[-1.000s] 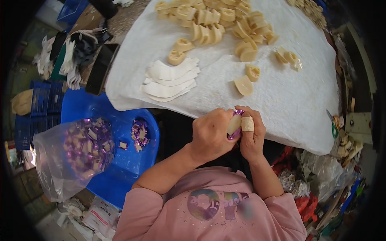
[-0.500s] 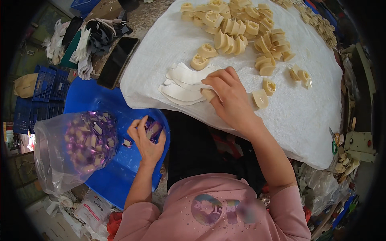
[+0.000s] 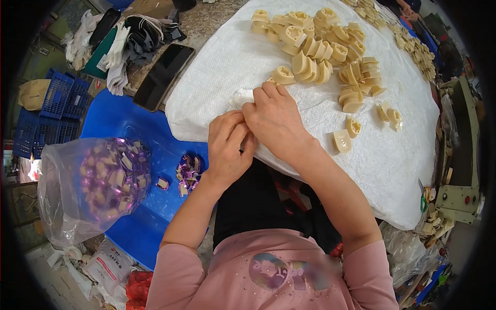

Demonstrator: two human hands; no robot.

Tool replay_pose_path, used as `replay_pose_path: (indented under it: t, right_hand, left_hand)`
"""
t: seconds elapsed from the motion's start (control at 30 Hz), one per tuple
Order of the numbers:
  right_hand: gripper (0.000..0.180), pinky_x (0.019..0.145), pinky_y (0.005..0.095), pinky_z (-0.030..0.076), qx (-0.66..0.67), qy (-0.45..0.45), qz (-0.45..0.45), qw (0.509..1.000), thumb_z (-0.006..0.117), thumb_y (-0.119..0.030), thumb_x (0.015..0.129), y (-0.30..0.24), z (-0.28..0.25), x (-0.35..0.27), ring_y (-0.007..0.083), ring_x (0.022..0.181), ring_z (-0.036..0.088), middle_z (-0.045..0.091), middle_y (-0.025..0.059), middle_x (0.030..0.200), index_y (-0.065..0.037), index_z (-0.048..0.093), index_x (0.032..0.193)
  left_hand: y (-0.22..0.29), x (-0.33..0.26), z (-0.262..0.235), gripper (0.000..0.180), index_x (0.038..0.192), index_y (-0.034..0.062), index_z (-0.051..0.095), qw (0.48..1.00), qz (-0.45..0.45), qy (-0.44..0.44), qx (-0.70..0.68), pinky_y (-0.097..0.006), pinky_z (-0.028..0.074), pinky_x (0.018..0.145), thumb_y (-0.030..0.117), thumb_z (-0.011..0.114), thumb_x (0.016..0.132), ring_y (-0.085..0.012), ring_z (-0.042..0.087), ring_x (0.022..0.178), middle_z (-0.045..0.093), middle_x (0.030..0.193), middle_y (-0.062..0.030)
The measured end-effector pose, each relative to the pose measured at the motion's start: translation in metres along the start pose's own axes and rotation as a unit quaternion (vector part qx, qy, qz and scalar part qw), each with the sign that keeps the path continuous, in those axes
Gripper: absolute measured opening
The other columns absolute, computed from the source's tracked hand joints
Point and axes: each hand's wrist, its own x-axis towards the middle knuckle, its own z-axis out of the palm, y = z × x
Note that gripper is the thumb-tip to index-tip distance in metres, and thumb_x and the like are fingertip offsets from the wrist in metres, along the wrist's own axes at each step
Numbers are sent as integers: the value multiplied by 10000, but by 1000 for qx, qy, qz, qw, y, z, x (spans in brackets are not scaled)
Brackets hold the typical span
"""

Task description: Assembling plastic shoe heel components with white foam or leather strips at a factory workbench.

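My left hand (image 3: 230, 147) and my right hand (image 3: 274, 119) meet at the near left edge of a table covered with white woven cloth (image 3: 403, 170). Both have their fingers curled and pressed together. Whatever lies between the fingertips is hidden behind the hands. Just beyond them show thin white curved pieces (image 3: 241, 98), partly covered. A beige hollow plastic part (image 3: 282, 75) lies past my right fingers, with a heap of similar beige parts (image 3: 312, 49) farther back. Two more beige parts (image 3: 342, 141) rest to the right of my right hand.
Left of the table, a blue tub (image 3: 111, 116) holds a clear bag (image 3: 59, 199) of shiny purple-and-beige pieces. A small loose pile of purple pieces (image 3: 189, 173) lies nearby. A black phone (image 3: 164, 77) and gloves (image 3: 118, 67) lie at the far left. Green-handled scissors (image 3: 423, 201) are at right.
My left hand has left the purple pieces in the tub and come up beside my right hand. The right hand, which held a beige part, has shifted slightly left. The view has moved a little.
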Motion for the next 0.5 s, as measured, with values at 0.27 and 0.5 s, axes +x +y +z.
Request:
replay_pose_path:
  t: [0.27,0.5]
  right_hand:
    - [126,729,381,427,68,20,32,997,625,-107,678,14,1,-10,274,846,530,551,110,789,-25,605,772]
    - [184,732,423,423,250,70,158,953,643,-59,679,19,-4,-44,320,830,506,528,128,836,-13,560,837]
  left_hand:
    - [-5,-5,6,307,956,8,614,995,42,-11,85,-374,417,811,-15,633,651,-273,552,949,577,990,-99]
    - [0,0,4,390,1020,71,631,990,57,-40,120,-381,401,814,-2,625,637,-256,521,956,556,979,-67]
